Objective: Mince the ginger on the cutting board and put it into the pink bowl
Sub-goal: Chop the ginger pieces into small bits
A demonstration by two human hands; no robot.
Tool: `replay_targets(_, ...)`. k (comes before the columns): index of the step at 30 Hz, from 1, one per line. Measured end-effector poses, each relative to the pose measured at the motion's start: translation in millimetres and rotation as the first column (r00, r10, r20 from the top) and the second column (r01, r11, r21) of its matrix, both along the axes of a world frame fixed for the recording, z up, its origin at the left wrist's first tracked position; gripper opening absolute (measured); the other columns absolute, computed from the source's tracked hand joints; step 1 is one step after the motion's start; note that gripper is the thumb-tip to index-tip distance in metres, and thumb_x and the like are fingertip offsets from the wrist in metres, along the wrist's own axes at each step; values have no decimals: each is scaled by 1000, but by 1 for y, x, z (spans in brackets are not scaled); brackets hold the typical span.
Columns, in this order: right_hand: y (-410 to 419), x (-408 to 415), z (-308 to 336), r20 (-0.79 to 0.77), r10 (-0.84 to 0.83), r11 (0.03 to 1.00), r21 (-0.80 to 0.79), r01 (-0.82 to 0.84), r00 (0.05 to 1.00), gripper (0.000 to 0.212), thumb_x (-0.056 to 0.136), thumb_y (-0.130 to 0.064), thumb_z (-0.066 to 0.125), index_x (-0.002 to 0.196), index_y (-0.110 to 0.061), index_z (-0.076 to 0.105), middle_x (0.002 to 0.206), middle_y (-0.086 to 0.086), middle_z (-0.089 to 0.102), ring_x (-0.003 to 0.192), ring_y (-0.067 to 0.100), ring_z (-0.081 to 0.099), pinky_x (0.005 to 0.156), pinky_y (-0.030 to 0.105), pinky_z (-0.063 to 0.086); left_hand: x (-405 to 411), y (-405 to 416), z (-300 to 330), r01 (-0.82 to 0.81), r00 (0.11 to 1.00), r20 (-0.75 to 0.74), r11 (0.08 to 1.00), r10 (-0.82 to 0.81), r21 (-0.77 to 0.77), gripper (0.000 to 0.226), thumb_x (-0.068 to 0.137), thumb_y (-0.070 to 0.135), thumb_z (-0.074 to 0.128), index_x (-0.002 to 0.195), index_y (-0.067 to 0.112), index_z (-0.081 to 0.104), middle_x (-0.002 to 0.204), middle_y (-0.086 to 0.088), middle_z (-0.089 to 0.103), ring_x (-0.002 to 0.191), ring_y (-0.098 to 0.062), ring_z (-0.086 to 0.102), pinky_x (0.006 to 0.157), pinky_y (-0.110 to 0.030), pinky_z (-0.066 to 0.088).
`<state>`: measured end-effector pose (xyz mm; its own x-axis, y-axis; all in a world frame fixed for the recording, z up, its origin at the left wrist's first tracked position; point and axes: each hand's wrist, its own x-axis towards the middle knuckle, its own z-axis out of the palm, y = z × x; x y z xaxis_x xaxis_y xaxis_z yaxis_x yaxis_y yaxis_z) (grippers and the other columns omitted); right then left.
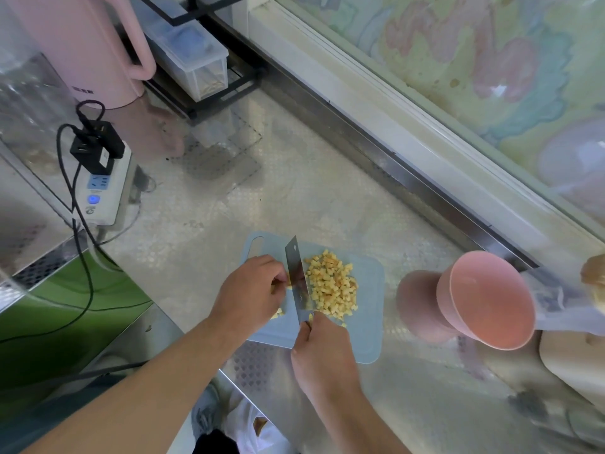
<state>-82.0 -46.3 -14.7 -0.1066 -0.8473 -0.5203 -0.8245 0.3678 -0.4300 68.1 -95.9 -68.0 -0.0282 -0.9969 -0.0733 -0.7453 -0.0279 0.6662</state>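
A pale blue cutting board (368,322) lies on the shiny counter. A heap of small yellow ginger cubes (332,285) covers its middle. My right hand (322,353) grips the handle of a cleaver (297,276), whose blade stands edge-down on the board just left of the heap. My left hand (250,291) pinches a small uncut ginger piece (289,283) against the blade's left side; a few bits lie under my palm. The pink bowl (487,301) stands empty to the right of the board, apart from it.
A white power strip (98,191) with black plugs and trailing cables sits at the left. A pink kettle (82,44) and a clear box on a black rack (193,60) stand at the back. A plastic bag with ginger root (594,283) lies right of the bowl.
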Motion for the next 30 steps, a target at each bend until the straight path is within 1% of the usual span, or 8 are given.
replay_targets(4,-1,3,1,-21,21,999,41,-20,1000,16,95,-21,43,82,-17,51,81,0,61,76,21,60,54,30,37,-1,0,0,-6,1000,1,1000,6,-5,12,86,14,74,83,24,70,84,13,63,82,-10,59,68,-36,56)
replay_targets(8,-8,8,4,-59,43,994,103,-37,997,6,90,-14,47,86,-17,50,88,0,60,70,18,51,48,23,30,-1,-2,-1,-5,1000,6,1000,5,-4,13,83,11,75,80,23,70,81,11,63,79,-12,60,66,-37,56)
replay_targets(10,-7,9,3,-58,42,993,110,-35,997,6,89,-12,47,86,-18,49,90,1,61,72,20,53,48,23,30,-1,-3,0,-10,1000,11,1000,10,-2,14,83,10,75,80,22,70,81,11,63,78,-12,60,65,-37,56)
replay_targets(13,-4,8,-2,-2,4,998,68,-4,1000,15,92,-17,44,79,-19,48,79,0,60,72,21,58,51,29,36,-1,-2,2,-14,1000,10,1000,14,8,13,86,12,73,81,23,69,82,11,62,78,-12,60,66,-37,56)
replay_targets(16,0,2,-3,35,-34,999,12,33,999,28,98,-22,41,70,-21,41,70,-1,55,64,20,50,52,31,34,-1,-2,4,-50,998,-36,998,51,34,11,88,16,71,82,24,68,83,11,61,78,-11,61,69,-39,57)
replay_targets(18,0,-2,-1,36,-50,999,-15,50,998,31,100,-24,40,69,-21,40,69,-1,54,61,17,48,49,28,31,1,-2,5,-88,993,-75,994,93,56,11,90,18,71,84,25,66,85,12,61,80,-8,62,71,-38,57)
replay_targets(24,2,-3,3,25,-11,999,-32,12,1000,28,100,-25,39,73,-20,44,71,-1,57,63,16,51,48,26,31,5,-2,8,-98,994,-41,992,101,86,6,91,21,71,88,27,72,90,13,61,86,-9,61,76,-38,58)
replay_targets(30,2,4,-4,24,13,1000,-8,-12,1000,28,98,-25,41,71,-22,44,70,-1,55,63,16,52,48,26,31,3,-5,9,-136,990,-8,984,138,115,6,92,27,71,90,25,76,89,12,63,84,-10,63,76,-38,59)
